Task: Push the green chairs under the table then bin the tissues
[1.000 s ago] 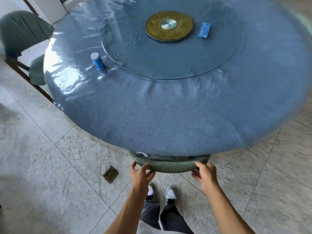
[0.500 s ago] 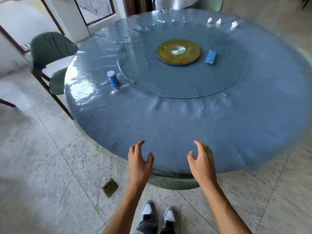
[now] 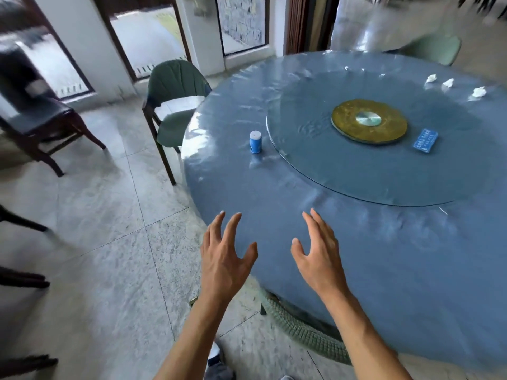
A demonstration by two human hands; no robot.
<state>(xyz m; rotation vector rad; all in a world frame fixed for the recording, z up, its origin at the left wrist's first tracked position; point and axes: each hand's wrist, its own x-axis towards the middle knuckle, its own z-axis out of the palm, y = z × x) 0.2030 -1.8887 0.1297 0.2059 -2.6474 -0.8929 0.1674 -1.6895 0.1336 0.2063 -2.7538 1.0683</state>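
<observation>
The round blue bench (image 3: 384,256) filled the right of the view, its far edge blurred. One green chair (image 3: 175,105) stood part-way out at its left side; another (image 3: 433,48) was smeared by blur beyond it; a third's woven back (image 3: 304,330) peeked from under the near rim. Three tissues (image 3: 448,83) lay on the far side. Left hand (image 3: 225,259) and right hand (image 3: 319,256) hovered with each grip released, empty.

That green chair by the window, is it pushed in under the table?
Not fully. The green chair touches the table edge, but its seat and back stand outside.
</observation>
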